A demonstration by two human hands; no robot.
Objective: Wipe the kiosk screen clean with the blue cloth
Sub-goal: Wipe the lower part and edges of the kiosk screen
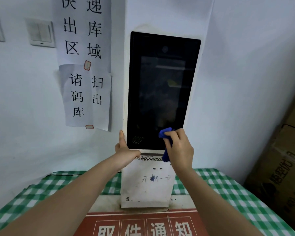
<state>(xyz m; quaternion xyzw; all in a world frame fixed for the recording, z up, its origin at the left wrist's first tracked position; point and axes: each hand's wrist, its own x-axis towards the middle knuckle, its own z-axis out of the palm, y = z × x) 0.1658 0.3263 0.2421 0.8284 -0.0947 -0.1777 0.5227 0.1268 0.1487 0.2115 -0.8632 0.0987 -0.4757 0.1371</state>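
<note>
The blue cloth point(166, 133) is bunched in the right hand point(179, 147), whose fingers close around it and press it on the lower right corner of the dark kiosk screen point(160, 92) (one end hangs below the hand). The left hand point(124, 150), fingers spread, touches the screen's lower left edge. Under both forearms lies the green checked surface point(228, 188).

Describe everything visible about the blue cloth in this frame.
The blue cloth is a small, deep-blue, soft-looking fabric, bunched up in the right hand. Its upper wad pokes out past the fingertips and presses against the lower right of the dark kiosk screen. A loose tail hangs down below the hand, over the screen's bottom edge and the end of the HIKROBOT label. The left hand does not touch it.
</note>
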